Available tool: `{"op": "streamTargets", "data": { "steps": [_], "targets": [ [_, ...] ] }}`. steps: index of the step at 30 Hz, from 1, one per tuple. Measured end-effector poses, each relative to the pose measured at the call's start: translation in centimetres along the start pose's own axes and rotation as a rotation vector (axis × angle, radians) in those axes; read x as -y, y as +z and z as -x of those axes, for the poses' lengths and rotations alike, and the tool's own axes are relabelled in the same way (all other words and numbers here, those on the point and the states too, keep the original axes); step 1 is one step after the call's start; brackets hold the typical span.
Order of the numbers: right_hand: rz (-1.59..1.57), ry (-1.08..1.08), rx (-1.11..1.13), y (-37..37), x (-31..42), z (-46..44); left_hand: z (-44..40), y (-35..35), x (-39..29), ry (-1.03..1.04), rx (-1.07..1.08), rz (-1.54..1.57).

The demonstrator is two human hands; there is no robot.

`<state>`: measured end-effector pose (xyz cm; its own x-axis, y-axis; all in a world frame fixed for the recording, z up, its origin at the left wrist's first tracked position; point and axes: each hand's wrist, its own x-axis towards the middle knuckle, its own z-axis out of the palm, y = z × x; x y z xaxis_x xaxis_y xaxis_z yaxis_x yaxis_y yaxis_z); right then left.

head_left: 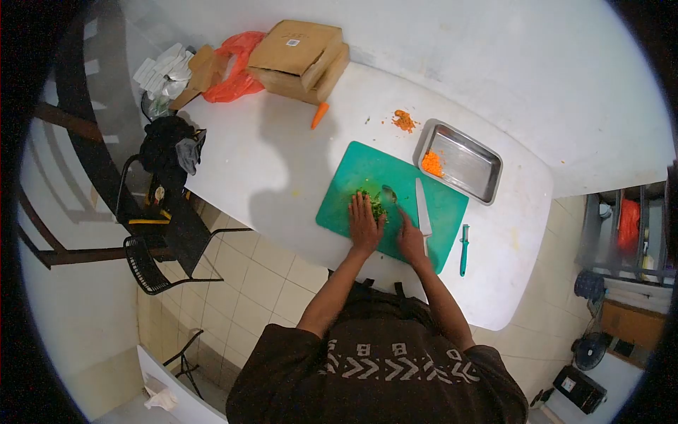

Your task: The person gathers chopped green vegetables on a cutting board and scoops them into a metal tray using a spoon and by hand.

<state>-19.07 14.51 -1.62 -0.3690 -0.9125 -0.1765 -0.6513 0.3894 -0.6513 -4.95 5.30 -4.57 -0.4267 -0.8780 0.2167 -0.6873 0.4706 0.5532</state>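
Chopped green pieces (376,205) lie on a green cutting board (346,173). My left hand (364,225) rests against their left side, fingers stretched out and pointing away from me. My right hand (409,237) is closed round the handle of a spoon (389,194), whose bowl is beside the green pieces. Just right of the spoon, a knife (422,206) lies on the board, its blade pointing away from me. Orange diced pieces (432,164) sit in the left end of a metal tray (498,177), behind the board's right part.
A green-handled peeler (464,250) lies right of the board. Orange scraps (404,121) are behind it. At the back left stand a carrot (320,115), cardboard boxes (296,53) and a red plastic bag (236,67). A black chair (152,265) is at the left.
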Motion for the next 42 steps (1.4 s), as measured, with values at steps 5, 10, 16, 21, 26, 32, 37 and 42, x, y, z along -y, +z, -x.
{"op": "streamTargets", "data": {
  "steps": [5,10,16,21,26,32,37,42],
  "targets": [
    [-0.337,0.0,0.012,3.2,0.9,0.1,-0.6,-0.1,-0.5,0.064,-0.018,0.2],
    [-0.537,0.099,0.105,1.9,1.6,0.3,-0.5,-0.1,0.1,0.111,-0.016,0.3],
    [-0.246,-0.115,-0.031,-0.5,3.7,2.0,-0.6,-2.1,1.2,0.115,-0.051,0.437],
    [0.212,-0.219,-0.011,0.4,2.3,2.4,-0.6,-3.6,2.0,0.05,0.006,0.444],
    [0.163,-0.2,-0.017,0.5,1.6,2.8,-0.1,-3.7,2.4,0.079,-0.027,0.437],
    [-0.274,-0.118,-0.032,0.7,1.9,2.4,-0.2,-4.0,1.2,0.111,-0.033,0.395],
    [-0.662,0.181,0.119,-0.2,3.7,2.3,-0.7,-6.7,-1.0,0.322,0.025,-0.064],
    [-0.662,0.164,0.136,-1.5,3.8,2.9,-1.4,-6.6,0.7,0.29,0.05,-0.16]
  ]
}}
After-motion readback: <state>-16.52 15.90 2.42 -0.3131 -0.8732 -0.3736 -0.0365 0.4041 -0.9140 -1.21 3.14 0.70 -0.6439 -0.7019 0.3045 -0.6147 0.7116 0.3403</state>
